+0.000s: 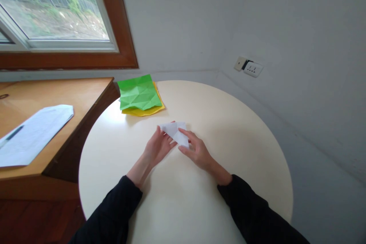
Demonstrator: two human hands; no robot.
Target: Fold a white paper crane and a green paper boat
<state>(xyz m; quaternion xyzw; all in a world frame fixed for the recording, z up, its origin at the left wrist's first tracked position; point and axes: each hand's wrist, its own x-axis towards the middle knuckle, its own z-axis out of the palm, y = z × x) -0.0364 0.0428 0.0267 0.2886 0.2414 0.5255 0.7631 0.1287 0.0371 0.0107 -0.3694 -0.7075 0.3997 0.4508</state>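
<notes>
Your left hand (158, 148) and right hand (197, 152) pinch the folded white paper (175, 131) from either side, its long axis running far-left to near-right between them, equally near both.

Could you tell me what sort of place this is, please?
Probably a home room or small office: a round table beside a wooden desk under a window, a wall socket, and both hands folding white paper near green paper.
</notes>
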